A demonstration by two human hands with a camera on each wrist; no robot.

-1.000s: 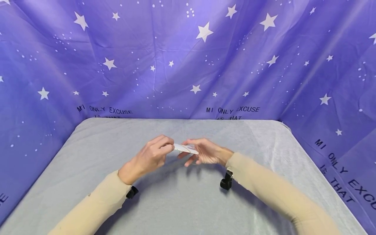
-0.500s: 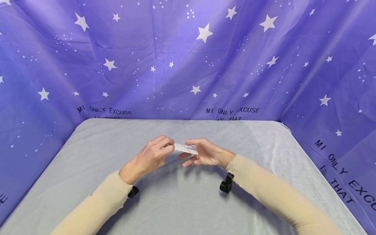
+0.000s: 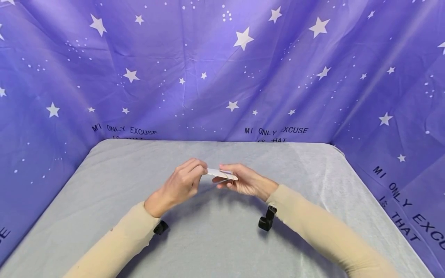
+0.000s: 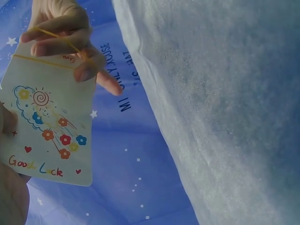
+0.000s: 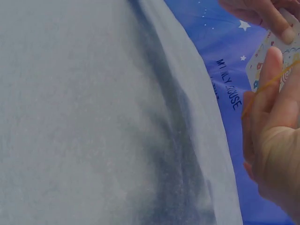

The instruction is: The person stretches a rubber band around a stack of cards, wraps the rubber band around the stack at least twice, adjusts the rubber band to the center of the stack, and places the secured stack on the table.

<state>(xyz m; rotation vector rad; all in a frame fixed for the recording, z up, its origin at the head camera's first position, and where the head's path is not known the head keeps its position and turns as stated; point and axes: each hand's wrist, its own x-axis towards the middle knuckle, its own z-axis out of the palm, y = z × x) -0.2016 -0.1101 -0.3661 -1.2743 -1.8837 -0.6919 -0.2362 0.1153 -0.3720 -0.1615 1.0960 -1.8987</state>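
Right hand draws its fingers in, hooking one rubber band; left hand pinches one card, long axis toward the table's right edge.

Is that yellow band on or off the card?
On: in the left wrist view one stretch of the yellow band crosses the card, and another runs over fingers of the right hand.

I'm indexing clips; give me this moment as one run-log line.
left hand: pinches Good Luck card | right hand: holds other end | yellow rubber band: across card and fingers
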